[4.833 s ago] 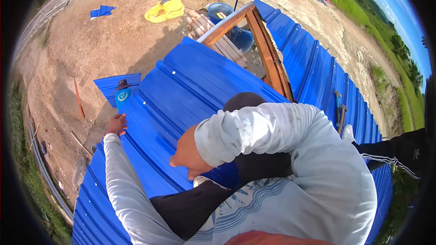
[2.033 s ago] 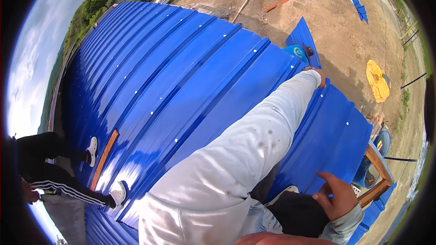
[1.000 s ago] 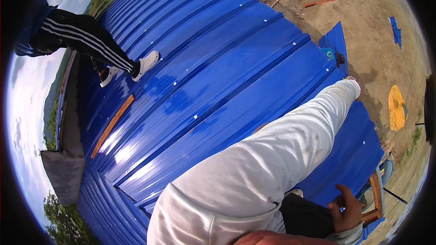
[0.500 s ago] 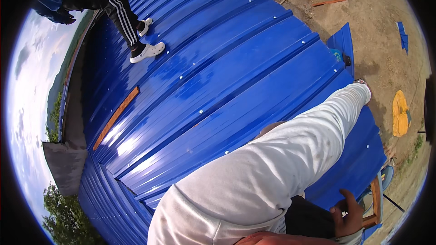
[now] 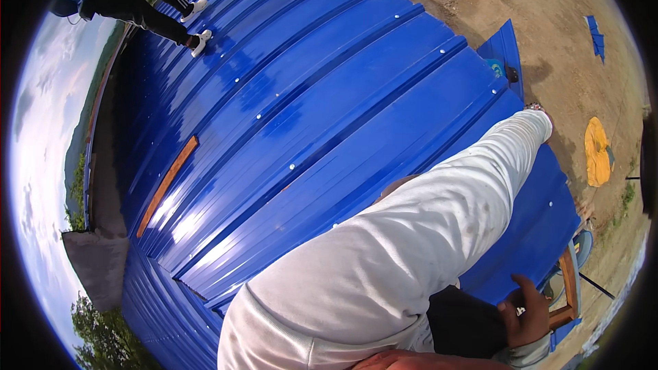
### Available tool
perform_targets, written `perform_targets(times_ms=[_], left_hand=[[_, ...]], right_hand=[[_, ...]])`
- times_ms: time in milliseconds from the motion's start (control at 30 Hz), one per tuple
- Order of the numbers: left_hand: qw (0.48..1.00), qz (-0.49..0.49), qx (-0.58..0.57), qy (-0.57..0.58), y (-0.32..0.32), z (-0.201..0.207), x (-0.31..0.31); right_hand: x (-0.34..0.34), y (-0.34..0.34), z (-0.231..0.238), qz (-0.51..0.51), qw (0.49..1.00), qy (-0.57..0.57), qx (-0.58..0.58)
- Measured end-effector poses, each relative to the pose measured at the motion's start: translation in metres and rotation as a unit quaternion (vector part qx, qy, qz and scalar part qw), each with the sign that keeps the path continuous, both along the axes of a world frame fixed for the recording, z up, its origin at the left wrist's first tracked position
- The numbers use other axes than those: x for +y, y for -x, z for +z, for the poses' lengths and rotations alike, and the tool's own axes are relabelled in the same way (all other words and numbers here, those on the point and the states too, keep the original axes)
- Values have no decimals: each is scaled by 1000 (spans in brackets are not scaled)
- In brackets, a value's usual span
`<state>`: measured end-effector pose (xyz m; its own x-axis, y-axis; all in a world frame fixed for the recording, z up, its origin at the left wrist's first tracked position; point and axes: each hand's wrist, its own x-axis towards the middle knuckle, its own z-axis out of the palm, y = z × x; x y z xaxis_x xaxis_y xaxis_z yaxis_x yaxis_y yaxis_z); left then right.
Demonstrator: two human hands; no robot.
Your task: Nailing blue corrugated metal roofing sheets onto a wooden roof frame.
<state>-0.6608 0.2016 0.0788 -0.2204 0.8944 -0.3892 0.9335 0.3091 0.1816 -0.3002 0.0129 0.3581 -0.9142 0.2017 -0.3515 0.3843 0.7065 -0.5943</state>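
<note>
Bright daylight glares off the blue roof [image 5: 308, 96]; fisheye bends edges; sharp focus.

Glossy blue ribbed roof sheet [image 5: 329, 116] slopes beneath, dotted with screws. Small dark tool [image 5: 511, 74] lies just beyond the outstretched fingers.

A co-worker's legs [image 5: 147, 7] in white shoes are standing far up the roof from the hand. A wooden strip [image 5: 166, 185] is lying well apart to its left. A yellow tarp [image 5: 598, 151] is lying beyond it on the dirt ground [image 5: 548, 20].
</note>
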Motion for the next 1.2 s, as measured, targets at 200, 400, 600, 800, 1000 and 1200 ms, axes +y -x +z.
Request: perform_targets(times_ms=[200, 400, 600, 800, 1000, 1200], left_hand=[[1000, -12, 10, 0, -6, 7, 5], [998, -66, 16, 11, 1, 7, -1], [999, 45, 2, 18, -4, 23, -14], [999, 39, 6, 7, -10, 25, -17], [999, 38, 12, 7, -7, 20, -10], [999, 31, 22, 10, -5, 19, -10]], right_hand=[[4, 0, 0, -6, 1000, -2, -27], [4, 0, 2, -21, 999, -17, -26], [6, 0, 2, -12, 1000, 10, -22], [7, -2, 1, -6, 1000, 13, -19], [8, -5, 0, -8, 1000, 6, -15], [4, -3, 2, -3, 1000, -15, -8]])
